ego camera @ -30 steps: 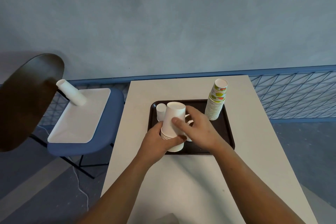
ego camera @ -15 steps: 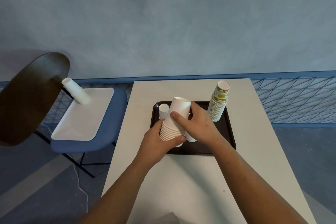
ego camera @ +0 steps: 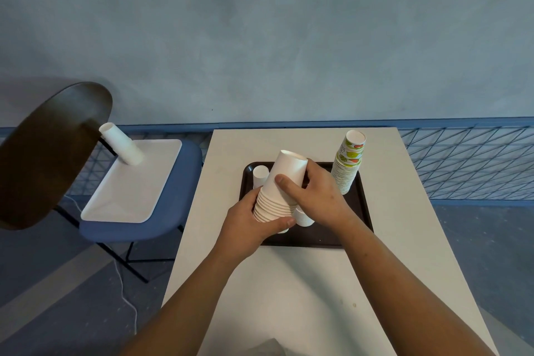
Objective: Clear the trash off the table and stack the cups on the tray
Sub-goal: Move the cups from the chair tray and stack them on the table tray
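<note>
A dark tray (ego camera: 357, 208) lies on the white table (ego camera: 303, 283). Both hands hold an upside-down stack of white paper cups (ego camera: 278, 191) just above the tray. My left hand (ego camera: 250, 225) grips the stack's lower rims. My right hand (ego camera: 315, 196) wraps the topmost cup from the right. A small white cup (ego camera: 260, 176) stands at the tray's back left. Another white cup (ego camera: 303, 217) shows partly under my right hand. A tall stack of fruit-printed cups (ego camera: 348, 165) stands at the tray's back right corner.
A blue chair (ego camera: 150, 222) left of the table carries a white tray (ego camera: 130, 191) with a leaning stack of white cups (ego camera: 121, 147). Its dark backrest (ego camera: 49, 153) is at far left. A blue mesh fence (ego camera: 468, 165) runs behind. Something pale (ego camera: 270, 348) lies at the table's near edge.
The white cup stack has tilted slightly and been lifted a little, both hands staying on it. The view has shifted slightly.
</note>
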